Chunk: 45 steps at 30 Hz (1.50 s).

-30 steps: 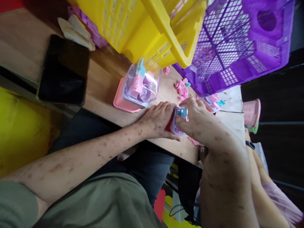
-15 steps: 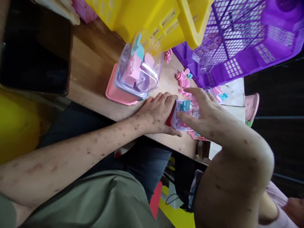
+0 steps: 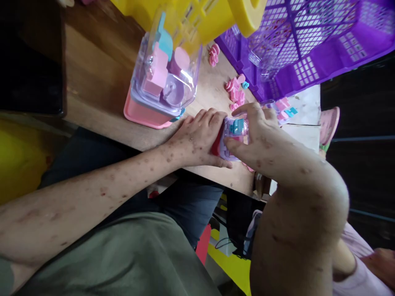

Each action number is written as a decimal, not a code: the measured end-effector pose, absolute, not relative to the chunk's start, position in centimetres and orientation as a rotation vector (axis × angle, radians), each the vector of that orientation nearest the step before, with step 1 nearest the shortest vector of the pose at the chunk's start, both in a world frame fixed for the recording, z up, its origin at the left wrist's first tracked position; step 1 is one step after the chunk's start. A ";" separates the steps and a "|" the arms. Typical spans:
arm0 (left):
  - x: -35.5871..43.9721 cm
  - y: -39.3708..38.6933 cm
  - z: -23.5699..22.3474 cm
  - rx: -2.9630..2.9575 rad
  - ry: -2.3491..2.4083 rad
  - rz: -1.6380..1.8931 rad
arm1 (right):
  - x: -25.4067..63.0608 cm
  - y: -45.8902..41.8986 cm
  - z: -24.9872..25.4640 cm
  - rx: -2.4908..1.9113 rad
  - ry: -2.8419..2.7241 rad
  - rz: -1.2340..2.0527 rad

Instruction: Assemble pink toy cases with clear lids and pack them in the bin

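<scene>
My left hand [image 3: 203,137] is wrapped round the red base of a small toy box, with its thumb along the near side. This toy box [image 3: 226,142] has a lilac rim and a clear cover with blue and pink pieces inside. From the other side my right hand [image 3: 254,133] curls over the clear cover, its thumb on the near part and its fingers on the far part. The fingertips are partly hidden. Left of my hands stands a larger toy box [image 3: 148,113] with a pink base and a clear cover over pink, lilac and blue pieces.
Pink toy pieces [image 3: 236,90] lie on the wooden table [image 3: 98,107] beyond my hands. A yellow basket [image 3: 212,20] and a purple basket [image 3: 296,78] stand at the back. A dark tablet-like slab [image 3: 31,61] is at left; a person's sleeve [image 3: 354,250] shows lower right.
The view has shifted a little, so the table things appear slightly higher and further left. My right hand sits closer over the clear cover; my left hand keeps its hold.
</scene>
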<state>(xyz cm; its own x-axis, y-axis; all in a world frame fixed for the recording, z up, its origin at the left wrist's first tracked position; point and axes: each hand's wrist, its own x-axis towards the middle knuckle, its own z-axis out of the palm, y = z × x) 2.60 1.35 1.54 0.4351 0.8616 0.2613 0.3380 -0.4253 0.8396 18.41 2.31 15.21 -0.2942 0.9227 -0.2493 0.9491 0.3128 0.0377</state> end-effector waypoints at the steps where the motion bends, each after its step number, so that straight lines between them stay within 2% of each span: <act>1: 2.6 1.3 1.5 1.968 1.012 0.926 | 18.4 2.1 15.0 1.737 2.326 -0.134; 5: 2.6 1.3 1.6 1.971 1.020 0.918 | 18.0 1.5 14.4 1.749 2.355 -0.054; 10: 2.4 1.3 1.7 1.971 1.033 0.918 | 18.6 1.9 15.1 1.706 2.422 -0.166; 14: 2.5 1.3 1.4 1.965 1.020 0.931 | 19.1 2.5 15.5 2.013 2.337 -0.402; 19: 2.6 1.3 1.4 1.963 1.028 0.973 | 19.8 2.5 12.7 2.396 2.429 -0.608; 25: 2.7 1.3 1.1 1.940 1.000 1.032 | 20.1 2.2 11.0 2.613 2.293 -1.057; 30: 2.5 1.5 0.8 1.892 0.877 1.127 | 20.4 2.5 11.4 2.582 2.107 -1.614; 35: 2.1 1.4 1.1 1.863 0.801 1.062 | 21.6 1.3 10.0 2.526 1.939 -2.034; 40: 1.6 1.2 0.8 1.867 0.734 0.997 | 21.0 0.3 8.6 2.617 1.916 -2.364; 45: 1.7 1.8 1.6 1.498 0.699 0.966 | 21.4 0.9 7.7 2.548 1.860 -2.490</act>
<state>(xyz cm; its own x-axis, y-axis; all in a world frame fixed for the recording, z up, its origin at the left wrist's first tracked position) 1.72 1.81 1.56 0.4812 0.8571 0.1841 -0.0930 -0.1590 0.9829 21.37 0.93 7.66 0.0199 0.9575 -0.2878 0.0045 -0.2879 -0.9576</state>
